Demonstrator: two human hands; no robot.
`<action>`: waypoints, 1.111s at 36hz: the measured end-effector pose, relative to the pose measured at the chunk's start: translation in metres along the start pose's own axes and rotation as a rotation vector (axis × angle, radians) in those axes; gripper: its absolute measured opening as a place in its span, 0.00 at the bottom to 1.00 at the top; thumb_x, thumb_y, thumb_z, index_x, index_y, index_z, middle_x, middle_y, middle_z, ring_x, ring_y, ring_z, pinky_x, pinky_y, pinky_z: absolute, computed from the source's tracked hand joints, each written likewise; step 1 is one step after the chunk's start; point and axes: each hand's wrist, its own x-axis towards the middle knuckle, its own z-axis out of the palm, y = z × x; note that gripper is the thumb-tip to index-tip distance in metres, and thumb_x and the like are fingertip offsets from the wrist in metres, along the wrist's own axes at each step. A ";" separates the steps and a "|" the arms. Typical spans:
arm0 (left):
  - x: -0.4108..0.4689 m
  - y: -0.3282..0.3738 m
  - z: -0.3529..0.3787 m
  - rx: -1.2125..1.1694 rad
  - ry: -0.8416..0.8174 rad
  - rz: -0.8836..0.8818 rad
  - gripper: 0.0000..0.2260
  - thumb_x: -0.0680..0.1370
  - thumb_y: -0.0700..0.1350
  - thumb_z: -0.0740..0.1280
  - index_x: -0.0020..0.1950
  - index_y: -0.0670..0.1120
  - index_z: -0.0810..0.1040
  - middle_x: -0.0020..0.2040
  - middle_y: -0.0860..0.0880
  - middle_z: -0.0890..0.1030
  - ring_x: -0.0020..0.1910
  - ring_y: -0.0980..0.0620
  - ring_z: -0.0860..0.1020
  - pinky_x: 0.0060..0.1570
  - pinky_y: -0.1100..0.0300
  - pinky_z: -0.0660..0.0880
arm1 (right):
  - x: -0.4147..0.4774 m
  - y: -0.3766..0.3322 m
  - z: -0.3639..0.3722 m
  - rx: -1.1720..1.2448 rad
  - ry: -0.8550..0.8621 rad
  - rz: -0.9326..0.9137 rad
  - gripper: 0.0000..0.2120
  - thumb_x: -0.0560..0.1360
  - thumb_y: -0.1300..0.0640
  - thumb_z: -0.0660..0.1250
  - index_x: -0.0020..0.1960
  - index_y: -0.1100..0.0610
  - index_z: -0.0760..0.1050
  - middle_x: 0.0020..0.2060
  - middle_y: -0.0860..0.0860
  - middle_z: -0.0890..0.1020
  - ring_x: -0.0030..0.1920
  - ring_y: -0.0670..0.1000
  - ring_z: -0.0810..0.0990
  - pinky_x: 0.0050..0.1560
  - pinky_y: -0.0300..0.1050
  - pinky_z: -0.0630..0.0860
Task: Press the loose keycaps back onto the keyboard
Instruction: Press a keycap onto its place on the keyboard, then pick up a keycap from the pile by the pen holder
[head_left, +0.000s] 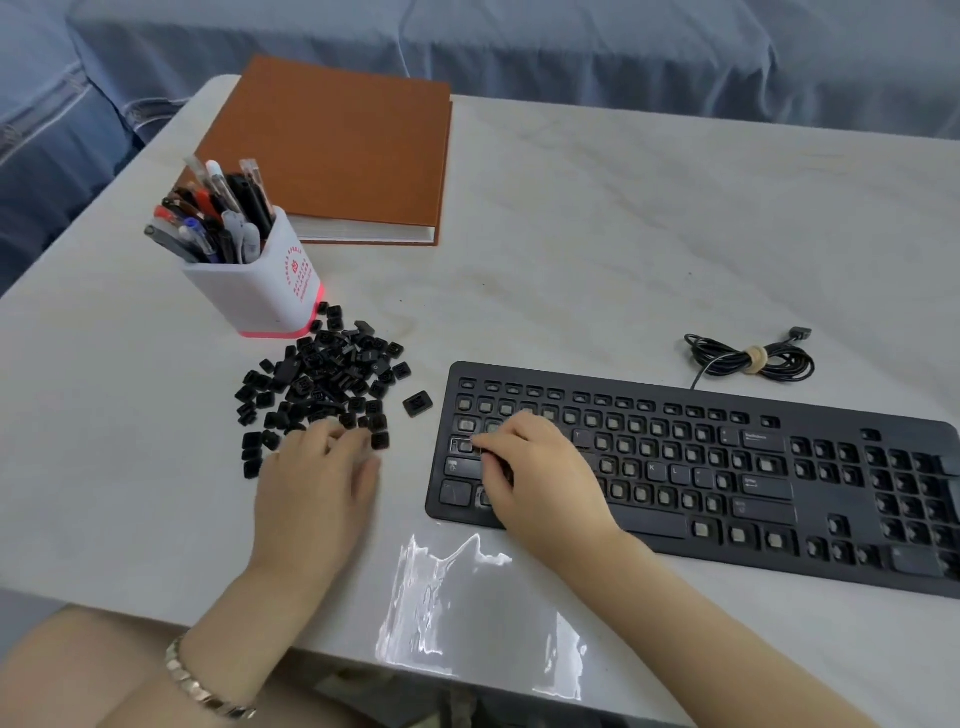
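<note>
— Where does the keyboard (779, 499) lie?
— On the pale table (623, 234), right of centre. Its long axis runs left to right, and the right end sits a little nearer the person. The space-bar edge faces the person and the number pad is at the right end. Most sockets are bare; only a few caps are seated.

— What else is there, from the biggest down?
— A brown book (337, 150) lies at the far left. A clear plastic bag (467, 613) lies at the near edge, between the arms. The pile of loose keycaps (322, 379) is left of the keyboard, with a white pen holder (260, 280) just behind it. A coiled cable (753, 358) lies beyond the keyboard. One keycap (417, 404) lies apart, between the pile and the keyboard.

— And the hands?
— The left hand (317, 478) rests flat at the pile's near edge, with its loosely spread fingers touching the keycaps. The right hand (535, 478) is curled down over the keyboard's left end, fingertips on the keys. Whether it holds a cap cannot be told.
</note>
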 end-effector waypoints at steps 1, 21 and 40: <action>-0.001 -0.002 0.000 -0.012 -0.007 -0.005 0.06 0.72 0.37 0.73 0.48 0.39 0.82 0.43 0.43 0.79 0.38 0.41 0.77 0.35 0.54 0.72 | 0.003 -0.004 0.001 0.023 -0.019 -0.008 0.10 0.69 0.63 0.64 0.45 0.59 0.83 0.35 0.52 0.78 0.36 0.56 0.79 0.34 0.45 0.78; 0.007 -0.018 -0.008 -0.379 -0.049 -0.226 0.04 0.76 0.35 0.66 0.46 0.40 0.81 0.42 0.50 0.76 0.38 0.59 0.72 0.41 0.74 0.66 | 0.081 -0.053 0.039 -0.172 -0.537 -0.038 0.18 0.78 0.57 0.61 0.68 0.52 0.69 0.63 0.53 0.68 0.64 0.53 0.65 0.59 0.50 0.70; 0.012 -0.024 -0.011 -0.390 -0.198 -0.175 0.11 0.79 0.36 0.60 0.55 0.41 0.81 0.47 0.54 0.71 0.42 0.59 0.71 0.42 0.79 0.64 | 0.052 -0.050 0.049 -0.302 -0.559 -0.155 0.11 0.78 0.60 0.61 0.60 0.59 0.73 0.59 0.52 0.69 0.60 0.54 0.65 0.53 0.47 0.73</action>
